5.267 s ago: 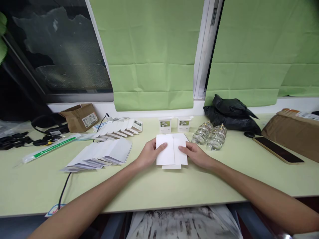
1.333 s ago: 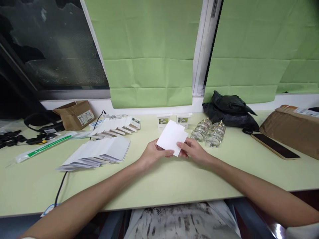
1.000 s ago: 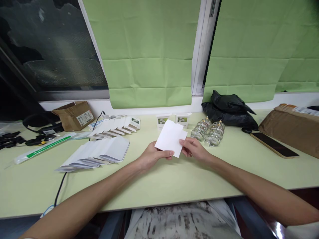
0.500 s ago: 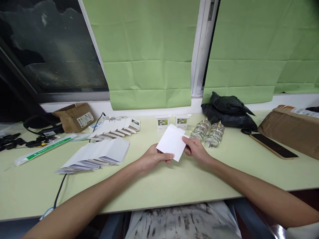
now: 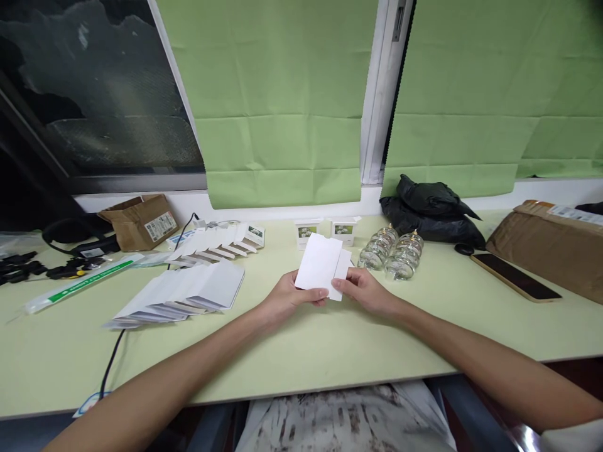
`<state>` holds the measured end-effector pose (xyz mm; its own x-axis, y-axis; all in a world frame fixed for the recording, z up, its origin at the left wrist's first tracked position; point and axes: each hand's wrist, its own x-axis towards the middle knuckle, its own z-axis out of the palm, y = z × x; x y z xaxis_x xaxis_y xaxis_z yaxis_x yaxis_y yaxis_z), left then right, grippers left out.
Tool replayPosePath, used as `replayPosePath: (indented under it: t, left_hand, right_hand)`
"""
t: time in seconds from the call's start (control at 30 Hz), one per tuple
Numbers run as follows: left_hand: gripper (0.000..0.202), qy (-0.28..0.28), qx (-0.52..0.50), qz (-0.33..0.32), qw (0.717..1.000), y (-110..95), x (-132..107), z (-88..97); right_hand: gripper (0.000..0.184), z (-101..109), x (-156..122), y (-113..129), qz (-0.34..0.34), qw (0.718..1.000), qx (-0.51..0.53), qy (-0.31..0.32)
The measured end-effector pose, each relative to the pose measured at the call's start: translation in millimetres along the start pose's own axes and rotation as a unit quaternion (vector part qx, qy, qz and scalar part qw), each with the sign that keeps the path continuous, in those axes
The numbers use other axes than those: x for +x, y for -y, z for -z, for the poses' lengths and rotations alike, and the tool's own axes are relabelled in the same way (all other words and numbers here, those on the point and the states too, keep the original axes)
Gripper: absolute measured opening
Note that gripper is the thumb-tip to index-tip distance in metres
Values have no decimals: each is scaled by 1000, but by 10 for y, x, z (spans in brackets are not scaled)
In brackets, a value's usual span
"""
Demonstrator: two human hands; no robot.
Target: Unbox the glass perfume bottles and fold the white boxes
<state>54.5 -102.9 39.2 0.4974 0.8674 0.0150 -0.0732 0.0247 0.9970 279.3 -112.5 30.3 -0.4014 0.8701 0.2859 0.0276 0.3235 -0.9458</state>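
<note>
A flattened white paper box (image 5: 319, 263) is held up over the table between both hands, a narrow flap showing along its right side. My left hand (image 5: 298, 292) is closed on its lower left, thumb on top and fingers behind. My right hand (image 5: 360, 284) pinches the right edge near the flap, its thumb on the front. Behind it stand two small upright white boxes with pictures, a left one (image 5: 301, 242) and a right one (image 5: 349, 231). Several clear glass bottles (image 5: 400, 267) with gold tops lie in two rows to the right.
At left lie a fanned stack of flat white boxes (image 5: 207, 285) and a row of small boxes (image 5: 230, 238). An opened brown carton (image 5: 141, 223) and a green-white packet (image 5: 89, 281) sit farther left. Right are black bags (image 5: 428, 216), a phone (image 5: 516, 276) and a large carton (image 5: 546, 245).
The flattened box has turned more upright, and its side flap now shows apart from the main panel. My right thumb has moved down and left along it.
</note>
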Motion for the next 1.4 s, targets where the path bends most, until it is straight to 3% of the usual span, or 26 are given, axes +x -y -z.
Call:
replayPosePath:
  t: [0.17,0.33,0.53,0.8,1.03,1.27,1.4]
  left_hand:
    - [53,38,-39,26,998,-21,-18,-8]
    - [56,49,-51,37,997,-14,-29,-6]
    - [53,25,-37,25,999,3,-27,-14]
    - [56,-41,65,2,997,-38,-53,-62]
    - [48,26,40,38,998,-80,-75,-73]
    - [43,23,59,35,997,-98,-83,-65]
    - [44,46,56,54,996,-78,-82,-54]
  right_hand:
    - [39,-5,-6,-17,-22,998,55,16]
    - [42,18,-5,-3,-28,998,41,24]
    - [43,14,-3,15,-7,1000,7,25]
    - [39,-32,-12,-27,12,1000,-6,12]
    - [45,1,-1,-79,-34,997,64,-12]
    - [54,43,46,-42,-38,995,59,-74]
    - [55,60,44,-21,-44,995,63,-66]
